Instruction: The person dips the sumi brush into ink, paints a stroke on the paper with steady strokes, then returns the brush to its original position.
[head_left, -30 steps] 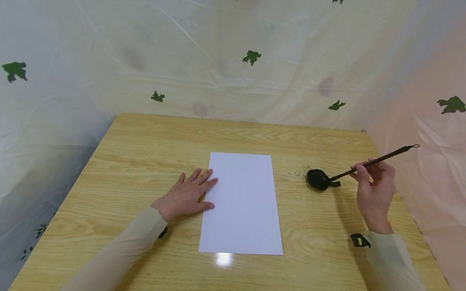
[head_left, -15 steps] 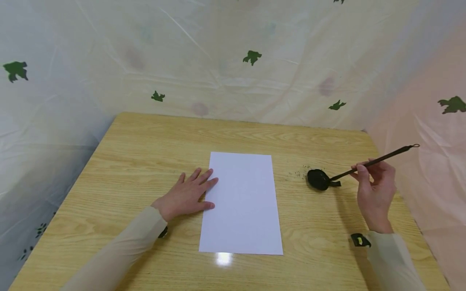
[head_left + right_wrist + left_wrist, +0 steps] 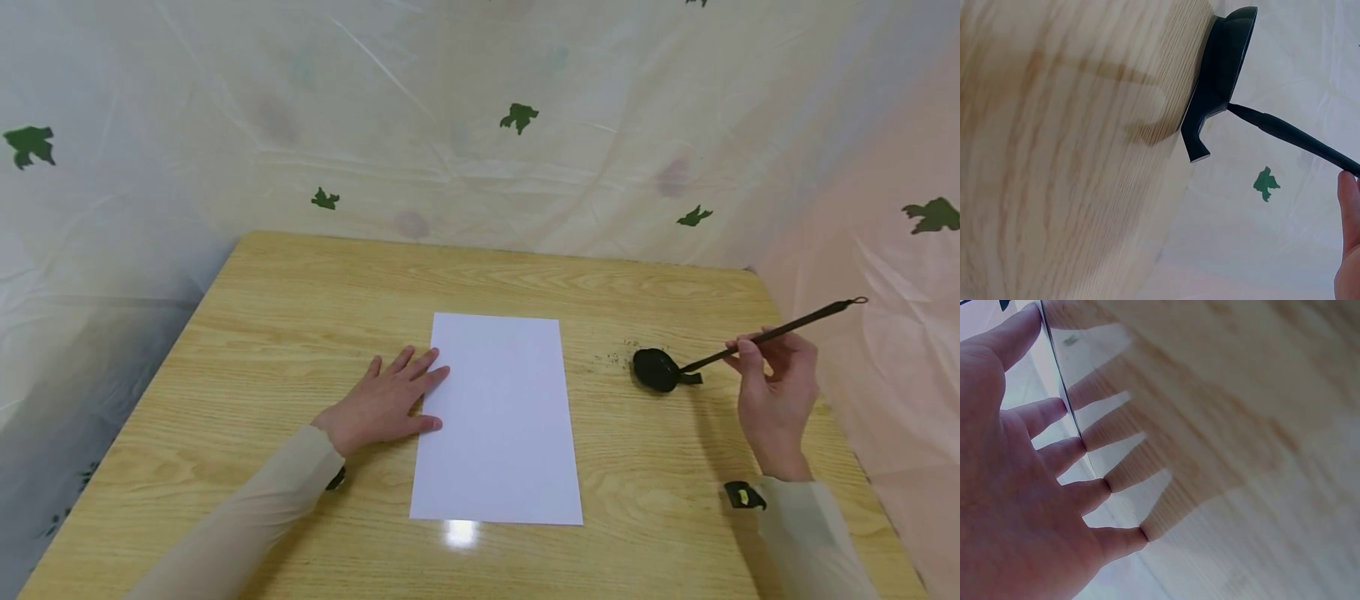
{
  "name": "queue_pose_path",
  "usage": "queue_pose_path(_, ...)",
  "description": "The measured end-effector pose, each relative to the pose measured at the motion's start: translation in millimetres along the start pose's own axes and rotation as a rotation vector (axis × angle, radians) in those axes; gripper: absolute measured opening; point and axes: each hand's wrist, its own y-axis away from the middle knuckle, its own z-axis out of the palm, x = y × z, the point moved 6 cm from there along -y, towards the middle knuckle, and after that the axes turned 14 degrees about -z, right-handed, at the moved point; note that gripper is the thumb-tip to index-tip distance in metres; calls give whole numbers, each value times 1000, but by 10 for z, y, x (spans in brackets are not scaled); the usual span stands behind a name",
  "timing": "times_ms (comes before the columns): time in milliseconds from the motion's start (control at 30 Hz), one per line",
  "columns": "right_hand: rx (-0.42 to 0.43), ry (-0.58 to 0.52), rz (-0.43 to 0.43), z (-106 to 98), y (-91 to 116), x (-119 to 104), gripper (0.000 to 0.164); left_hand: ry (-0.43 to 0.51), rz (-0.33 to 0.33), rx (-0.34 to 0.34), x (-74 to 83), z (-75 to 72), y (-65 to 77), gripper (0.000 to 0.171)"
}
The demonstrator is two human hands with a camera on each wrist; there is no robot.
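A white sheet of paper (image 3: 498,425) lies upright on the wooden table. My left hand (image 3: 382,406) rests flat with spread fingers, its fingertips over the paper's left edge; the left wrist view shows these fingers (image 3: 1125,540) touching down at the tips. On the right, my right hand (image 3: 780,400) pinches a dark calligraphy brush (image 3: 798,323), slanted with its looped end up and to the right. The brush's lower end meets the rim of a small black ink dish (image 3: 654,371) with a short handle. In the right wrist view, the dish (image 3: 1225,62) appears side-on.
Small dark specks (image 3: 615,360) dot the table just left of the dish. A pale curtain (image 3: 420,117) with green bird shapes hangs behind the table (image 3: 315,292) and along its sides. A bright light reflection shows below the paper.
My right hand and the brush have shifted very slightly to the right. The left hand, paper and dish stay where they were.
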Motion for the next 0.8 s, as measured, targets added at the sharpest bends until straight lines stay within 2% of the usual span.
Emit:
queue_pose_path(600,58,-20,-14,-46,-37,-27,33,-1,-3,-1,-3,7,2,77)
queue_pose_path(800,105,-128,5,-4,-40,-32,32,1,-6,-4,-4,17,-5,78)
